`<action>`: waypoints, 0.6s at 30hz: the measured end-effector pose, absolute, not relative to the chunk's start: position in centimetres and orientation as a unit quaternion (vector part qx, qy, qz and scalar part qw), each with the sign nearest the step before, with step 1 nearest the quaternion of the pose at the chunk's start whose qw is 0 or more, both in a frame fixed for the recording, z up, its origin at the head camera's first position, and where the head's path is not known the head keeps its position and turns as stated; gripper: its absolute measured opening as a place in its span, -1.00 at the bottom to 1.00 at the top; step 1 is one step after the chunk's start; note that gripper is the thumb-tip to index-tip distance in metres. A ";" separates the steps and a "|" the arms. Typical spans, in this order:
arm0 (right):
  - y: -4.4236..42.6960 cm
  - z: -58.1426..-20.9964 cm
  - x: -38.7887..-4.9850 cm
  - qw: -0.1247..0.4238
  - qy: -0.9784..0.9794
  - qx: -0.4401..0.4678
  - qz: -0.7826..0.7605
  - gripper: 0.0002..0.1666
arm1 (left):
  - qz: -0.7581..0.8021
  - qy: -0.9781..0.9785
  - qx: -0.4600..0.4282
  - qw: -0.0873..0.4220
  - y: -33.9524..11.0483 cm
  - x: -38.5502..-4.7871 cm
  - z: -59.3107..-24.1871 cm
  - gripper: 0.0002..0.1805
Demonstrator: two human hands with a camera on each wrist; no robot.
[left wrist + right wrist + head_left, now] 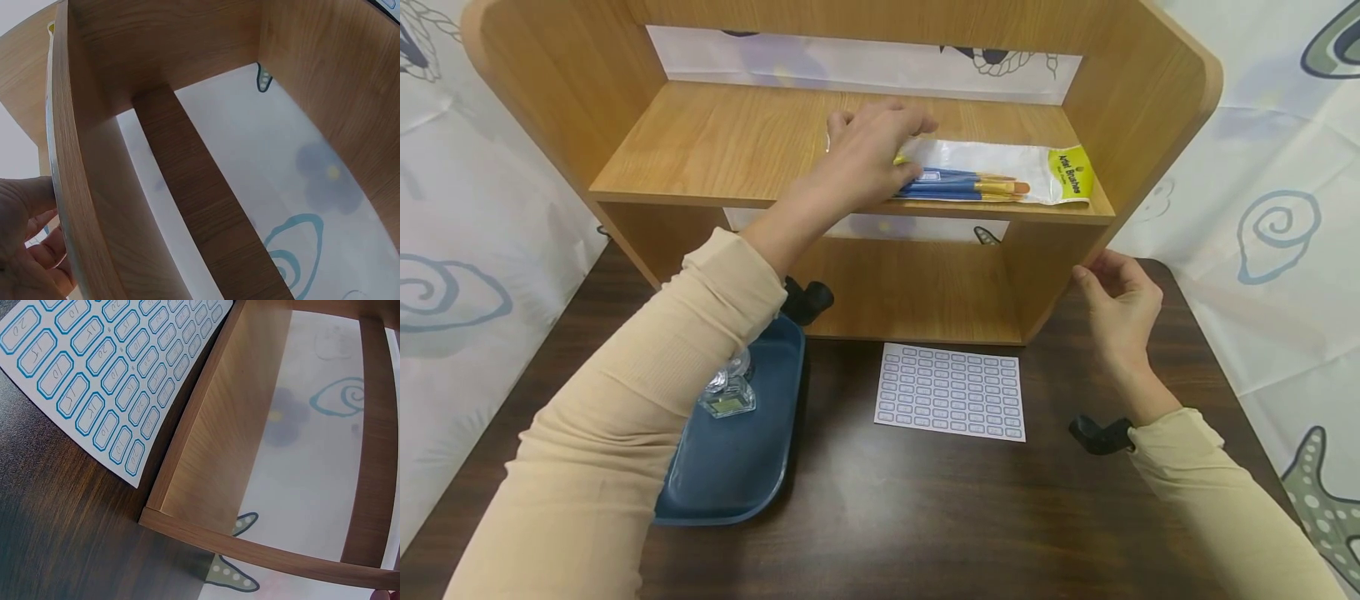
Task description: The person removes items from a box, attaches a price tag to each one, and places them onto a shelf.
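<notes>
My left hand [876,154] is over the left part of a clear packet of blue-handled paintbrushes [970,182] on the upper shelf. Its fingers are spread and loosely bent; the thumb is beside the shelf's front edge, and the wrist hides part of the packet. In the left wrist view this hand [28,234] shows at the left, beside the shelf board [81,187]. My right hand [1120,304] touches the outer side of the wooden shelf unit's right panel [1138,108] with thumb and fingertips. Only fingertips [380,595] show in the right wrist view.
A sheet of blue-bordered labels [951,392] lies on the dark table [925,517] in front of the shelf unit. Left of it stands a blue tray [730,475] with small glass items [730,398], partly hidden by my left sleeve. Patterned white cloth [1262,333] hangs around the table.
</notes>
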State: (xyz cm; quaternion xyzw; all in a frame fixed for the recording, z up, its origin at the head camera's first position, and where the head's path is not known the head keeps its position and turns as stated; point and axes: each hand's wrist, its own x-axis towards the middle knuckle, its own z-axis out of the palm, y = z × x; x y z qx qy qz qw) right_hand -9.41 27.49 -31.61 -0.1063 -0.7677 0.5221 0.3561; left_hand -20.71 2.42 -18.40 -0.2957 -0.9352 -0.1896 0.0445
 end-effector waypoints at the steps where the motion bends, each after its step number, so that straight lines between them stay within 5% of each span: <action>1: 27.5 -31.6 -9.4 0.357 -0.767 -0.107 0.522 -0.79 | -0.191 -0.935 -0.296 0.045 2.4 -20.7 -18.4 -0.53; 18: 28.6 -33.2 -10.5 0.363 -0.771 -0.113 0.511 -0.78 | -0.212 -0.925 -0.305 0.082 1.9 -20.4 -18.9 -0.60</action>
